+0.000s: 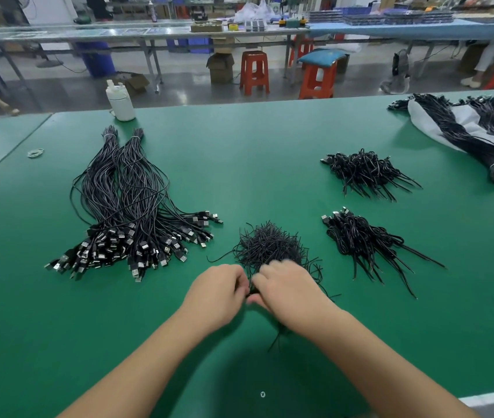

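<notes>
My left hand (218, 292) and my right hand (288, 289) meet over the green table (254, 146), just in front of a heap of thin black ties (270, 244). Both pinch a small coiled black cable (253, 292) between them; most of it is hidden by my fingers. Its loose end (277, 339) trails out below my right wrist. Two long bundles of black USB cables (128, 212) lie to the left, plugs fanned toward me. On the right lie two piles of coiled, tied cables, one nearer (366, 239) and one farther back (363, 171).
More long cable bundles (463, 137) lie on white sheeting at the far right. A white bottle (120, 101) stands at the table's far edge, and rubber bands (35, 152) lie far left. Orange stools (254, 72) and work benches stand beyond.
</notes>
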Available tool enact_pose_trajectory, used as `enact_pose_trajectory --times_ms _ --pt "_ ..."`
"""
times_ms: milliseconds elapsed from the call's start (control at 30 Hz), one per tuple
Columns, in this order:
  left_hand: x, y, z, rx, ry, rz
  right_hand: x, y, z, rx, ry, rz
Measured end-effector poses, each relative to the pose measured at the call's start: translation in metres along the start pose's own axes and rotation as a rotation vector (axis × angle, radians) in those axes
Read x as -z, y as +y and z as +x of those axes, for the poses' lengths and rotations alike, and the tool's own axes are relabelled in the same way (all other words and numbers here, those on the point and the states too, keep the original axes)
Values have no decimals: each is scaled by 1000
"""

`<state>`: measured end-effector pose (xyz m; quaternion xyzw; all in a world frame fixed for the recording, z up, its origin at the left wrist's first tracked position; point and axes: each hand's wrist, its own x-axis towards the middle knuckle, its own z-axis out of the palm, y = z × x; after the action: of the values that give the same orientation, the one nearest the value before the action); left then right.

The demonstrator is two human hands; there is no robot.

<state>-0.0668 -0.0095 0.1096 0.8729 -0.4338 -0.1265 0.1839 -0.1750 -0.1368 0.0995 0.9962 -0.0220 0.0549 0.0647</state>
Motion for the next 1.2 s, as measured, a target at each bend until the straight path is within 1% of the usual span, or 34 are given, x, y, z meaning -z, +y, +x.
enact_pose_trajectory --times_ms 33,67,133,167,200,233,267,333,367,433,600,700,867,967,1033,1100,1167,1200 --pt "-1 -3 1 26 40 -11 3 2 0 -23 79 -57" --pt "-1 -6 3 73 76 -48 5 3 0 -49 204 -67" --pt "1 -15 7 189 127 -158 5 1 -3 -36 530 30" --pt "3 -19 10 242 137 -235 4 -1 -5 0 639 77" --pt "5 -23 12 290 136 -347 2 -3 -8 45 671 122" --pt "7 -25 12 329 130 -485 0 -4 -11 78 634 173" --pt "8 -24 13 357 122 -618 -1 -6 -13 84 555 232" --pt "8 -19 12 367 94 -798 -4 -6 -15 23 387 320" --pt "8 -15 11 355 75 -850 -5 -5 -14 -8 339 340" --pt "8 -7 8 328 28 -925 -5 -2 -12 -30 342 389" --pt "14 0 8 270 -62 -1034 -2 6 -8 -43 501 480" --pt "17 -1 8 222 -71 -1005 -1 7 -6 -68 534 526" --pt "22 -5 8 130 -38 -854 0 5 -6 -120 545 622" --pt "24 -5 7 66 -3 -814 2 2 -4 -212 495 765" --pt "24 -4 6 30 28 -789 3 0 -2 -293 440 907" --pt "23 -2 6 -30 115 -638 7 -2 0 -384 394 1088" --pt "21 3 4 -82 244 -466 10 -4 3 -451 349 1250" --pt "20 5 2 -108 302 -424 12 -6 3 -478 321 1327"
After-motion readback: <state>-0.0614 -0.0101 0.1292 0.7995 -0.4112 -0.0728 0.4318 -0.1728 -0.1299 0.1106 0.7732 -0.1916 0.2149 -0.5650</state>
